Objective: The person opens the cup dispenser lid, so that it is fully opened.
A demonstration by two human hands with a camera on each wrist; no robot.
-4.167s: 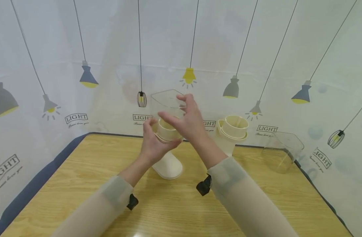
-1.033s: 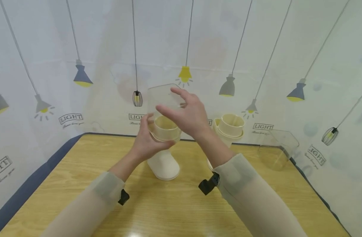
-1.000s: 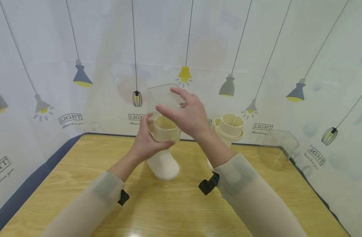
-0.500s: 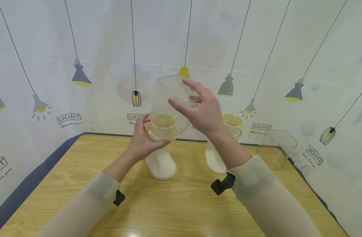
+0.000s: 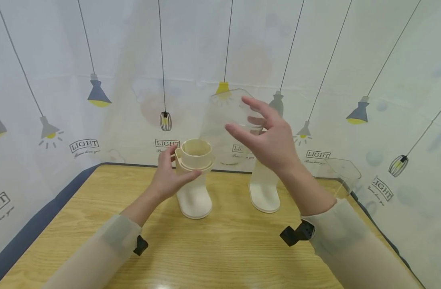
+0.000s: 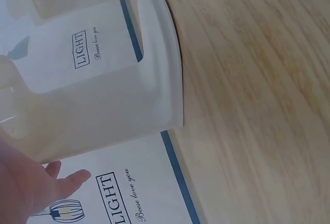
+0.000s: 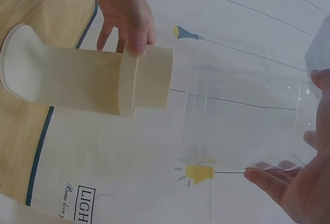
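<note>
My left hand (image 5: 167, 174) grips the upper part of a cream plastic stand (image 5: 195, 200), thumb at the front and fingers round the side. The stand is upright on the table, with a round open collar on top and a long rounded foot. My right hand (image 5: 274, 140) holds a clear open-ended plastic container (image 5: 220, 116) up in the air, thumb and fingers spread round its far side. In the right wrist view the container (image 7: 247, 116) is apart from the collar (image 7: 154, 77), with a gap between them. The left wrist view shows the stand's side (image 6: 103, 110) and foot.
A second cream stand (image 5: 263, 192) stands to the right, its top hidden behind my right hand. Another clear container (image 5: 341, 172) is at the table's back right corner. The wooden table (image 5: 220, 249) ends at a white curtain (image 5: 133, 132) printed with lamps.
The clear container in my right hand has moved up and right, away from over the left stand's collar. My left hand stays on that stand.
</note>
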